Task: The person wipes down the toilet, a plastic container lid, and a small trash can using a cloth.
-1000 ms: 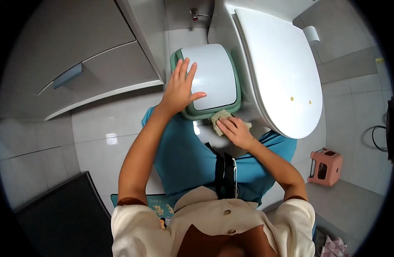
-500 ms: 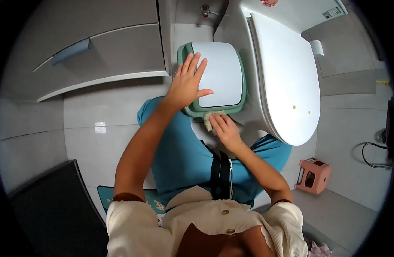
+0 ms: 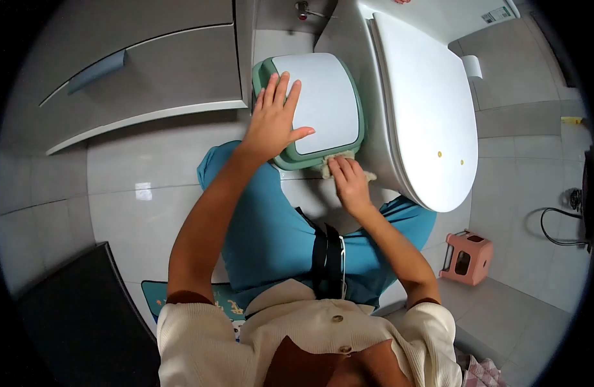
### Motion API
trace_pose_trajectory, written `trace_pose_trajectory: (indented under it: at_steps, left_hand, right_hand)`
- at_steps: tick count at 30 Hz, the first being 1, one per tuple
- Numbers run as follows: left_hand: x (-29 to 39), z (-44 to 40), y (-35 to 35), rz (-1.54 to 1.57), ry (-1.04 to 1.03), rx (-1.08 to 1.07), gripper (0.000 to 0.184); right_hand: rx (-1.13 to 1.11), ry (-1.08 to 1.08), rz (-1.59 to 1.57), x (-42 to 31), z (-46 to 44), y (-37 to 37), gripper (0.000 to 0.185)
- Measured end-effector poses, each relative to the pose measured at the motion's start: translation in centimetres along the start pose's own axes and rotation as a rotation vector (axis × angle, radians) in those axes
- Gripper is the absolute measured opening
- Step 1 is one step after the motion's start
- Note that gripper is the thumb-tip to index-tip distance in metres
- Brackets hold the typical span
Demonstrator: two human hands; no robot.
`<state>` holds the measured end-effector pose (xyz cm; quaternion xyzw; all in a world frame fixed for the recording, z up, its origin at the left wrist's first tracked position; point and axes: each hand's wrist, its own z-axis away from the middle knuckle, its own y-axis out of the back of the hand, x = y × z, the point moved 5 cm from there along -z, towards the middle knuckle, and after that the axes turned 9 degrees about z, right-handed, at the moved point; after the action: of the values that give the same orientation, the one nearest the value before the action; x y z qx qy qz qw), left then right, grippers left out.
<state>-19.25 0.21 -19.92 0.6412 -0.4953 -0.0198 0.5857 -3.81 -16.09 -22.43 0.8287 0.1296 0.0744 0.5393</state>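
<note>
A bin with a green rim and a pale grey lid stands between the cabinet and the toilet. My left hand lies on the lid's left part and rim with its fingers spread. At the bin's near edge, my right hand presses a pale yellowish cloth against the green rim. The fingers of that hand are together over the cloth and hide part of it.
The white toilet has its lid down, right beside the bin. A grey cabinet is at the upper left. On the right sits a pink stool. A black panel is at the lower left, near a green mat.
My right hand and the cloth moved left along the bin's near edge, then back somewhat to the right. The left hand stays on the bin while the whole view has shifted.
</note>
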Motion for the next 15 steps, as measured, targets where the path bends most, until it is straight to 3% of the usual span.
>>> trace_pose_trajectory:
  at_steps: [1,5,9,12,15]
  left_hand:
    - [0.0,-0.1,0.0,-0.006,0.009,-0.01,0.095]
    - [0.2,-0.1,0.1,-0.015,0.012,-0.022,0.093]
    - [0.5,-0.1,0.4,0.026,0.022,-0.053,0.092]
    - [0.5,-0.3,0.3,0.04,0.014,-0.039,0.092]
    - [0.5,-0.2,0.0,0.008,-0.006,-0.031,0.092]
  right_hand:
    - [-0.029,-0.049,-0.002,-0.7,-0.2,-0.8,0.046]
    - [0.053,0.18,-0.156,-7.3,-2.6,-0.9,0.044]
    - [-0.003,0.202,-0.046,-2.9,-1.1,-0.9,0.042]
    - [0.038,-0.093,-0.016,2.3,0.8,-0.4,0.045]
    - [0.102,-0.331,-0.029,1.0,0.6,-0.3,0.05]
